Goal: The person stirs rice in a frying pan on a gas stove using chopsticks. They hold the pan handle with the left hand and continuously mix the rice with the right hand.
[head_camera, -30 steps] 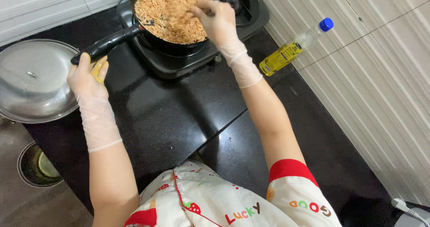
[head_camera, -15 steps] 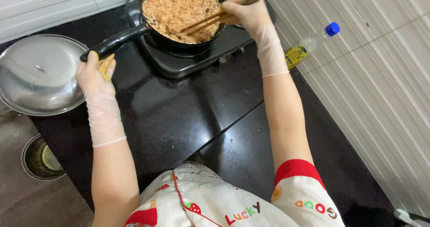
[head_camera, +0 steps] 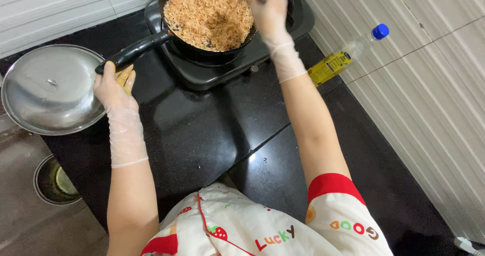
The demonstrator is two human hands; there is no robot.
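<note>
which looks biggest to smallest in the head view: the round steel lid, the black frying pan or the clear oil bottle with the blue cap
1. Round steel lid, though it lies nearer the camera, so its lead is unsure.
2. Black frying pan, close behind.
3. Clear oil bottle with blue cap, clearly smallest.

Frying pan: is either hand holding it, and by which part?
The left hand grips the frying pan by the end of its black handle.

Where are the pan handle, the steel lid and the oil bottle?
pan handle (head_camera: 134, 51), head view, middle of the black grip.
steel lid (head_camera: 50, 89), head view, near its centre knob.
oil bottle (head_camera: 336, 64), head view, yellow label.
</note>
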